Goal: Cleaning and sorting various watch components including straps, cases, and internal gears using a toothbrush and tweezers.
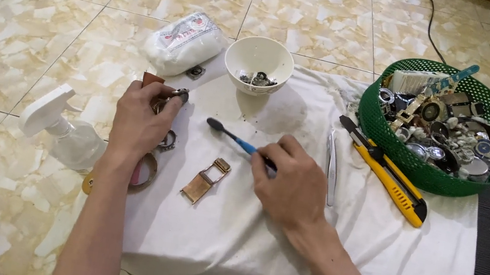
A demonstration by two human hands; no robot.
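My left hand (140, 120) grips a small metal watch part (176, 95) with a brown strap end at the left edge of the white cloth (319, 249). My right hand (291, 184) holds a blue toothbrush (233, 137), its dark bristle head pointing left toward the other hand. A copper-coloured clasp piece (204, 180) lies on the cloth between my hands. A small metal ring (167, 140) rests just under my left hand.
A white bowl (259, 61) with small metal parts stands at the back. A green basket (446, 125) of watch parts sits at right, a yellow utility knife (391, 182) and tweezers (331, 168) beside it. White spray bottle (64, 130), white bag (184, 42) and tape roll (143, 172) at left.
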